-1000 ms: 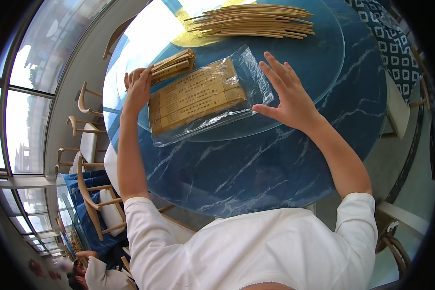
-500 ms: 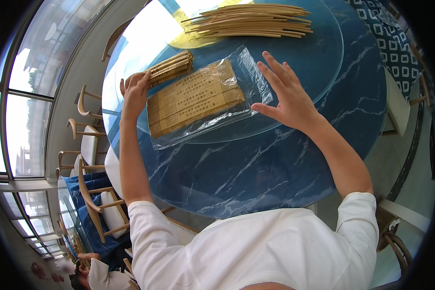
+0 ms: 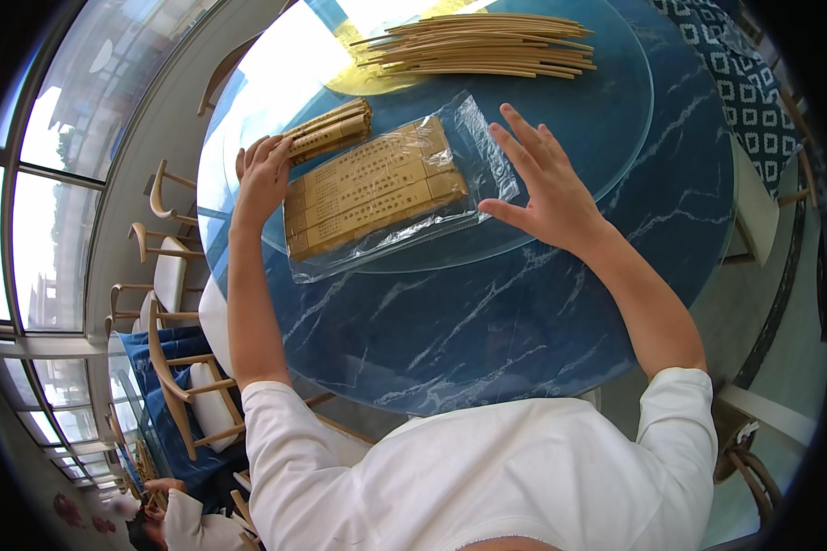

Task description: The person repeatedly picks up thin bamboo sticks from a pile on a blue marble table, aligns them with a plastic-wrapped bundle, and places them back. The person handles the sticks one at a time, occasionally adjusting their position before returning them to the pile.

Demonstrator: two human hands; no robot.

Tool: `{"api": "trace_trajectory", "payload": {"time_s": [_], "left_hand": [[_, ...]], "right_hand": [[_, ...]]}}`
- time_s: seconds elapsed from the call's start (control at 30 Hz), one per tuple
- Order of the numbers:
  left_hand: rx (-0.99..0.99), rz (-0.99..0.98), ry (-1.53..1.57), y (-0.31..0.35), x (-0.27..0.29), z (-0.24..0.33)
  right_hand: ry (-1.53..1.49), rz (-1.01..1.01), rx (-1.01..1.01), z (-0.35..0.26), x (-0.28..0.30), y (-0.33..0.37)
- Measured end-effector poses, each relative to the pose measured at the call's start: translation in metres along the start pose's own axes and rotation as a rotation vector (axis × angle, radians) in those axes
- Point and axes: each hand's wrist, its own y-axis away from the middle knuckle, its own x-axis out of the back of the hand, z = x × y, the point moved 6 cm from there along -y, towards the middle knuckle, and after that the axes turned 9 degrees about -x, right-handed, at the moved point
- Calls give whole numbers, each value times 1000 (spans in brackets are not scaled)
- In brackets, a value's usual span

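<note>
A rolled bamboo-slip scroll (image 3: 333,130) lies on the glass turntable, its tan slips marked with writing. My left hand (image 3: 263,180) rests at the scroll's left end, fingers stretched toward it and a little apart; the thumb is mostly hidden. Just in front lies a flat folded bamboo-slip book (image 3: 377,188) inside a clear plastic bag (image 3: 480,147). Over the bag's right edge is my right hand (image 3: 551,188), its fingers spread, holding nothing. Whether it touches the plastic I cannot tell.
A bundle of thin bamboo sticks (image 3: 487,46) lies at the back of the glass turntable (image 3: 606,138). Beneath is a round blue marbled table (image 3: 487,321). Wooden chairs (image 3: 170,275) stand at left by the windows. Another person (image 3: 193,523) sits at lower left.
The scroll has turned slightly, so broader written slips now face up. My left hand has shifted a little to the right, its fingers straighter. My right hand has hardly moved.
</note>
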Motion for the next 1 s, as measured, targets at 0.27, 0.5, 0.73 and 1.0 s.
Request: {"api": "trace_trajectory", "payload": {"time_s": [0.27, 0.5, 0.73, 1.0], "left_hand": [[91, -132, 129, -17, -8, 3], [125, -153, 190, -21, -12, 4], [216, 28, 284, -19, 10, 25], [-118, 129, 323, 3, 68, 246]], "right_hand": [[7, -20, -13, -1, 1, 0], [11, -21, -14, 0, 1, 0], [-51, 14, -4, -3, 1, -2], [-99, 135, -47, 15, 35, -16]]}}
